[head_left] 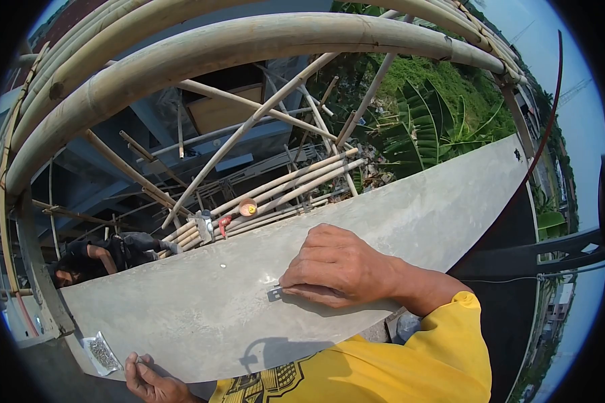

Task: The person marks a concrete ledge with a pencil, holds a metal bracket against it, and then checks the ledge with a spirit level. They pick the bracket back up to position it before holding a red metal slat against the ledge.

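My right hand (339,269) is closed over the middle of the grey concrete ledge (181,305). From its fingertips sticks out a small flat metal piece (274,293) with holes, resting on or just above the surface; its kind is not clear. Low at the left, my left hand (156,384) is at the near edge of the ledge with thumb and fingers pinched together. What they hold, if anything, is too small to name. Beside it lies an open clear packet (101,352) with many small dark bits inside. A small white round spot (223,266) shows on the ledge.
Bamboo poles (249,43) arch across the top, with more scaffolding below. Beyond the ledge, an orange cup (248,207), a red tool (224,223) and a grey container (205,227) sit by bamboo poles. Another person (107,255) is lower down at the left.
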Demonstrator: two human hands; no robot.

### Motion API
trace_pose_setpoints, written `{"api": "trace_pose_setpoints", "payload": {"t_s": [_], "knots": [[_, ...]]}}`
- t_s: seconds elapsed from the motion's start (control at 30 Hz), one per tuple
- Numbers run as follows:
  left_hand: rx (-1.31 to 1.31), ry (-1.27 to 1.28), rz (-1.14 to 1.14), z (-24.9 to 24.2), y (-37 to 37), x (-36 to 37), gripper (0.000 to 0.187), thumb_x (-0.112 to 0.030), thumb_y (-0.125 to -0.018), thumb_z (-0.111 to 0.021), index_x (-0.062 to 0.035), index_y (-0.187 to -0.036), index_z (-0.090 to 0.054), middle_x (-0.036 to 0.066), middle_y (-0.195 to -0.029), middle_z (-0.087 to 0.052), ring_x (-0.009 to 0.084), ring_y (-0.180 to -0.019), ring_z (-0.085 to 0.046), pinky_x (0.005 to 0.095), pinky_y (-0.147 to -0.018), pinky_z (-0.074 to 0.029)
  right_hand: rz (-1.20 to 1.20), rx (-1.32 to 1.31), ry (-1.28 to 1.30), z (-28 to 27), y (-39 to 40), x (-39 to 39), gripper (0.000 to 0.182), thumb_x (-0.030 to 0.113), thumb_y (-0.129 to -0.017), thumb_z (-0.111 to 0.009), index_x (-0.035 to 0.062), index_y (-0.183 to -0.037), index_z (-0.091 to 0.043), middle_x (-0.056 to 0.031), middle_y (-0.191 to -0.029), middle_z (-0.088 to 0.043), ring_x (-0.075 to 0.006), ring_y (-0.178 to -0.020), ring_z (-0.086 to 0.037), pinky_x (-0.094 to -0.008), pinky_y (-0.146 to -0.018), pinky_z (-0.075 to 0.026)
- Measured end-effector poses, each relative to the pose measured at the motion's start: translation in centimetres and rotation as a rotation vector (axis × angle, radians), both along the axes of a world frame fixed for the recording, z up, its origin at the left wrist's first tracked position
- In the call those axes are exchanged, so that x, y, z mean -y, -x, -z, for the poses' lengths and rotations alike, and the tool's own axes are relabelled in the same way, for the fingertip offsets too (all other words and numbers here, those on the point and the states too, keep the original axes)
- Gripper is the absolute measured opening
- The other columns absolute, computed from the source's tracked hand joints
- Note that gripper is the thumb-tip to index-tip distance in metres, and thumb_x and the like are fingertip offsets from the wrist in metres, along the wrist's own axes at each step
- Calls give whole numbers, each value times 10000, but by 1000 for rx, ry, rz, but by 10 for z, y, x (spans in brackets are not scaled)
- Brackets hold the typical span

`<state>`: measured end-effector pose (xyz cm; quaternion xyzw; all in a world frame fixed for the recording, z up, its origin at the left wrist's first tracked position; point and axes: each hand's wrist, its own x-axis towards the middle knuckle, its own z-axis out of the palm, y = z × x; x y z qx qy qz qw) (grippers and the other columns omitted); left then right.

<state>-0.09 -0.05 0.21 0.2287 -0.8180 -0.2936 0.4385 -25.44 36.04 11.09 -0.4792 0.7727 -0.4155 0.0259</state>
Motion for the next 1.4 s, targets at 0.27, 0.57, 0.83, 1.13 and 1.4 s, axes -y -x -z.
{"api": "trace_pose_setpoints", "payload": {"t_s": [0.27, 0.57, 0.83, 1.13, 1.4], "knots": [[-5, -37, -14, -1, 1, -2, 246, -41, -1042, -448, 58, -1248, -541, 171, -1224, -615, 215, -1045, -609, 317, -846, -529, -5, -49, 41, 0, 1, 0, 179, 116, -821, -783, 90, -973, -691, -29, -832, -670, -192, -734, -578, -323, -676, -433], [-19, -3, -21, 1, 1, 0, 245, -44, -1042, -453, 59, -1245, -544, 176, -1217, -619, 224, -1059, -615, 323, -839, -539, -11, -12, -79, 4, -1, -2, 159, 135, -835, -743, 76, -956, -659, -59, -832, -652, -232, -815, -598, -364, -762, -446], [-9, 0, -20, 1, 0, 0, 244, -45, -1043, -453, 56, -1247, -541, 174, -1219, -617, 219, -1055, -613, 319, -839, -534, -31, 4, -87, 4, -1, -1, 161, 125, -817, -751, 82, -939, -654, -54, -836, -638, -235, -827, -593, -371, -765, -445], [12, 0, -28, -3, 2, -3, 250, -46, -1044, -445, 59, -1252, -535, 174, -1228, -610, 224, -1061, -610, 322, -844, -531, -54, -34, -67, 4, 1, -2, 231, 92, -771, -784, 97, -975, -675, -27, -883, -646, -214, -804, -584, -339, -733, -451], [-12, -6, -23, 2, 1, -1, 258, -46, -1046, -438, 59, -1263, -528, 177, -1232, -607, 232, -1080, -607, 327, -852, -532, -42, -27, -40, 6, -1, -2, 166, 119, -787, -779, 97, -908, -667, -27, -870, -638, -210, -805, -578, -342, -733, -446]]}}
